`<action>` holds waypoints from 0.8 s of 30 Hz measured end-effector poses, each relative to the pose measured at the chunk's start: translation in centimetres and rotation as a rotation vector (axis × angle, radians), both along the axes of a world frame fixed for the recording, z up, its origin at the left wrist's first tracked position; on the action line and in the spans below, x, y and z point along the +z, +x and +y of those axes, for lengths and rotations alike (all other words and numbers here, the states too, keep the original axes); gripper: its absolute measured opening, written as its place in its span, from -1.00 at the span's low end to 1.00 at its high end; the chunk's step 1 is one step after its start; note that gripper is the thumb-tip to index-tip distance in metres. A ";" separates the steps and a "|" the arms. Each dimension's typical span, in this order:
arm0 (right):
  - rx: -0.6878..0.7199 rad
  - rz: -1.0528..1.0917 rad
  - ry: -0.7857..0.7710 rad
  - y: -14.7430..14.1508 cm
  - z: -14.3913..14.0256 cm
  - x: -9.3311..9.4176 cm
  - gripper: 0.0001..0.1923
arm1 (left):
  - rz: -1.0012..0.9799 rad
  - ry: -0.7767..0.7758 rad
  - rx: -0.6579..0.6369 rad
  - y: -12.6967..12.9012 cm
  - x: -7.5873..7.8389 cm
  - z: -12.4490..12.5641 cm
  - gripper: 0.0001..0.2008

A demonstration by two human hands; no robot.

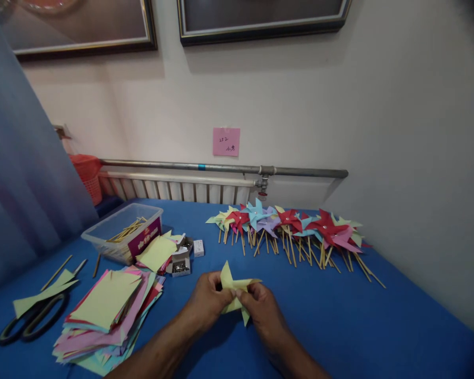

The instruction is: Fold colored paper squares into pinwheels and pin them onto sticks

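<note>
A pale yellow paper pinwheel point(240, 285) is held up over the blue tabletop between both hands. My left hand point(208, 296) grips its left side, the thumb pressed near the centre. From the right, my right hand point(264, 308) pinches it too, its thumb tip close to the other thumb at the middle. Pointed blades stick out at the top, right and bottom. The fingers behind the paper are mostly hidden, and I cannot tell whether a pin is in the centre. No stick shows on this pinwheel.
Left of my hands lie stacked coloured paper squares point(102, 302), black-handled scissors point(43, 318), and small boxes of metal pins point(180, 266). A clear plastic tub point(102, 243) holds wooden sticks. Many finished pinwheels point(288, 223) on sticks lie along the back right, near the wall.
</note>
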State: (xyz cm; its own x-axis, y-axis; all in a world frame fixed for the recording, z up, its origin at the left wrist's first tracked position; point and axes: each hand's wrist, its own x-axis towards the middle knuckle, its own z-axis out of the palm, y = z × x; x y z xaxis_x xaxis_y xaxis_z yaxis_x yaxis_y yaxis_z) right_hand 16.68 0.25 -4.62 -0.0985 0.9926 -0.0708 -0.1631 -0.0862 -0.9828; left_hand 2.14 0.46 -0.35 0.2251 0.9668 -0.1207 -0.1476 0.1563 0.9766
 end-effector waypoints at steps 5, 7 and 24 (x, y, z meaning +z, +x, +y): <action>0.040 0.017 0.009 0.2 0.3 -0.5 -0.51 | -0.020 0.024 0.001 0.2 -0.1 -0.1 -0.67; 0.033 0.019 0.006 0.3 0.5 -1.1 -0.50 | -0.026 0.015 0.001 0.2 -0.1 -0.1 -0.67; 0.003 0.053 0.027 0.3 1.3 -2.9 -0.42 | -0.078 -0.118 0.051 -0.1 -0.2 0.2 -0.63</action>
